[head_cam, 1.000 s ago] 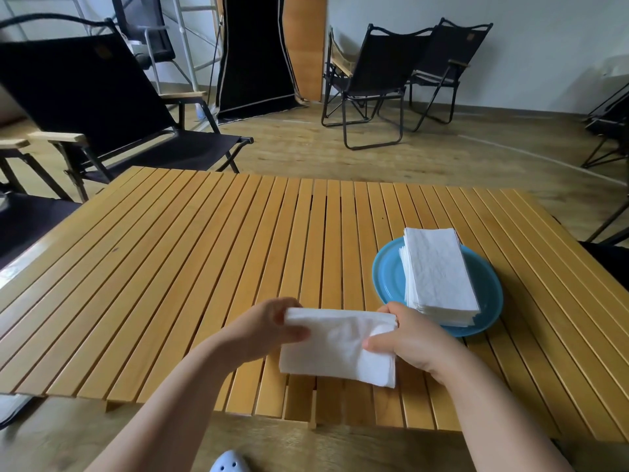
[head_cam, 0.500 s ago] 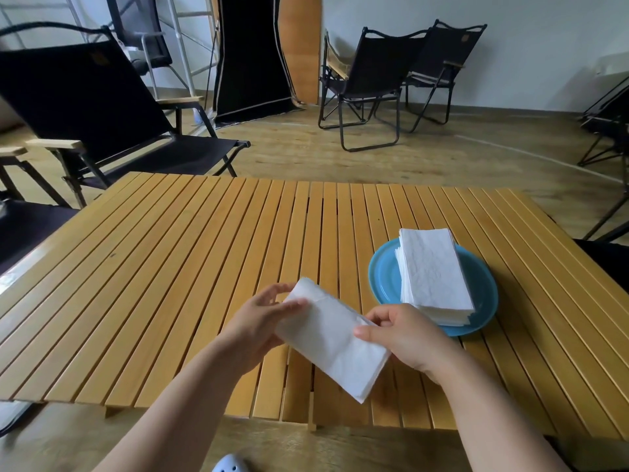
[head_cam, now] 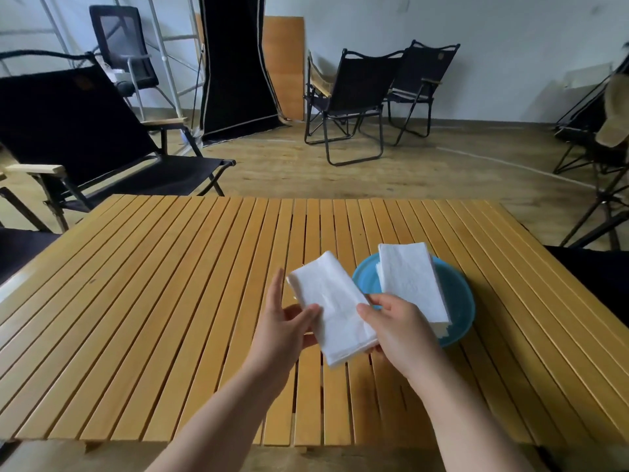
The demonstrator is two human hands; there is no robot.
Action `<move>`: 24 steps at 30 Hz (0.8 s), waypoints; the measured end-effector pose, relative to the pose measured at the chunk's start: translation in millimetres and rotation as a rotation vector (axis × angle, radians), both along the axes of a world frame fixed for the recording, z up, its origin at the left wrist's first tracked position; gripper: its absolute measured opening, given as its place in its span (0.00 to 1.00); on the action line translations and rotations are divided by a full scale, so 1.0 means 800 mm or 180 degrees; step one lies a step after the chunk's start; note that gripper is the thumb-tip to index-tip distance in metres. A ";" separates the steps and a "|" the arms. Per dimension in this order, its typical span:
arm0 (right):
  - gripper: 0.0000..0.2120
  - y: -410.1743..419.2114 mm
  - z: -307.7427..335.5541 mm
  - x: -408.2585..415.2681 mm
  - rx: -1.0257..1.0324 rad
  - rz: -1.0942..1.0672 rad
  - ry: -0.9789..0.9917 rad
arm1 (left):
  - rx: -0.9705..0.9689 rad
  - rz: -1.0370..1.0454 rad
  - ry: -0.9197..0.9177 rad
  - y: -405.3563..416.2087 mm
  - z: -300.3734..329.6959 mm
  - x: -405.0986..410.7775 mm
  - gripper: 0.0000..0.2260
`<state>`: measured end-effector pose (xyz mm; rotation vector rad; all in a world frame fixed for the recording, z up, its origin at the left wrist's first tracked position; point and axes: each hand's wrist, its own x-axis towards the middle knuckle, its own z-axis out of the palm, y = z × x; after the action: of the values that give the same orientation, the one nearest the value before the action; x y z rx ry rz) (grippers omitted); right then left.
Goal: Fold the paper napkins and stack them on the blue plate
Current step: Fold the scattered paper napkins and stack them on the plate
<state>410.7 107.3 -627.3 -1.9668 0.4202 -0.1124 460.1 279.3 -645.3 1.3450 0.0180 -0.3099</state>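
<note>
Head view | right hand (head_cam: 401,330) pinches folded napkin (head_cam: 332,310) | left hand (head_cam: 284,323) spread, touching it | stack (head_cam: 410,281) hides blue plate (head_cam: 457,294) centre, tabletop (head_cam: 153,301) right edge.

We saw bare slatted table (head_cam: 153,301) left of both hands: open passage there. Blue plate (head_cam: 456,294) with napkin stack (head_cam: 412,281) blocked right side. Folded napkin (head_cam: 335,308) sat just left of stack, narrow gap between.
</note>
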 end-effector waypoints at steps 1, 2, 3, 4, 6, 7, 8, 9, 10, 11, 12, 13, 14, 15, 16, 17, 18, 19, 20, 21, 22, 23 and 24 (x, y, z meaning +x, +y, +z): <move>0.12 -0.004 0.003 -0.002 0.0005 -0.0110 -0.0111 | 0.0076 -0.0038 -0.0082 -0.007 0.008 0.000 0.37; 0.12 -0.010 0.006 -0.005 -0.0025 -0.0219 -0.0222 | 0.0133 -0.0099 -0.0148 -0.014 0.016 0.001 0.33; 0.11 -0.016 0.009 -0.008 -0.0097 -0.0328 -0.0329 | 0.0145 -0.0164 -0.0191 -0.024 0.024 0.004 0.28; 0.09 -0.022 0.012 -0.010 -0.0168 -0.0429 -0.0432 | 0.0138 -0.0229 -0.0217 -0.034 0.031 0.008 0.24; 0.05 -0.035 0.017 -0.012 -0.0184 -0.0666 -0.0651 | 0.0179 -0.0372 -0.0293 -0.057 0.039 0.022 0.19; 0.04 -0.041 0.018 -0.011 -0.0160 -0.0812 -0.0753 | 0.0218 -0.0445 -0.0332 -0.069 0.042 0.029 0.19; 0.03 -0.047 0.019 -0.010 -0.0151 -0.0957 -0.0827 | 0.0279 -0.0506 -0.0400 -0.081 0.044 0.035 0.18; 0.04 -0.052 0.018 -0.009 -0.0180 -0.1087 -0.0867 | 0.0361 -0.0552 -0.0492 -0.092 0.044 0.041 0.18; 0.06 -0.058 0.016 -0.007 -0.0217 -0.1180 -0.0877 | 0.0458 -0.0586 -0.0589 -0.103 0.044 0.047 0.18; 0.08 -0.063 0.013 -0.006 -0.0234 -0.1249 -0.0871 | 0.0544 -0.0620 -0.0666 -0.113 0.042 0.052 0.17; 0.09 -0.068 0.010 -0.005 -0.0228 -0.1301 -0.0853 | 0.0610 -0.0658 -0.0723 -0.121 0.040 0.058 0.17; 0.10 -0.073 0.006 -0.004 -0.0222 -0.1349 -0.0825 | 0.0682 -0.0702 -0.0774 -0.129 0.038 0.063 0.16; 0.11 -0.077 0.003 -0.003 -0.0204 -0.1406 -0.0798 | 0.0757 -0.0737 -0.0825 -0.135 0.036 0.067 0.16; 0.11 -0.081 0.000 -0.002 -0.0168 -0.1474 -0.0787 | 0.0815 -0.0766 -0.0853 -0.140 0.033 0.070 0.16; 0.11 -0.084 -0.003 -0.001 -0.0117 -0.1542 -0.0798 | 0.0860 -0.0793 -0.0868 -0.145 0.031 0.074 0.16; 0.11 -0.087 -0.005 0.000 -0.0077 -0.1595 -0.0822 | 0.0919 -0.0814 -0.0890 -0.150 0.030 0.077 0.17; 0.11 -0.090 -0.008 0.002 -0.0060 -0.1632 -0.0841 | 0.0986 -0.0822 -0.0926 -0.154 0.028 0.081 0.17; 0.12 -0.093 -0.010 0.002 -0.0061 -0.1657 -0.0847 | 0.1062 -0.0816 -0.0961 -0.158 0.026 0.084 0.17; 0.12 -0.095 -0.013 0.003 -0.0058 -0.1677 -0.0845 | 0.1144 -0.0792 -0.0998 -0.162 0.024 0.087 0.18; 0.12 -0.096 -0.016 0.004 -0.0046 -0.1699 -0.0834 | 0.1247 -0.0758 -0.1039 -0.166 0.021 0.091 0.19; 0.13 -0.098 -0.020 0.005 -0.0030 -0.1720 -0.0818 | 0.1368 -0.0726 -0.1089 -0.169 0.019 0.095 0.19; 0.13 -0.099 -0.023 0.007 -0.0035 -0.1739 -0.0793 | 0.1495 -0.0716 -0.1158 -0.172 0.016 0.097 0.20; 0.14 -0.100 -0.027 0.008 -0.0049 -0.1753 -0.0759 | 0.1611 -0.0706 -0.1244 -0.174 0.015 0.097 0.20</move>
<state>417.2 27.4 -648.5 -1.7783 0.7922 -0.6935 537.4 140.4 -633.1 1.8977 -0.4054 -0.2305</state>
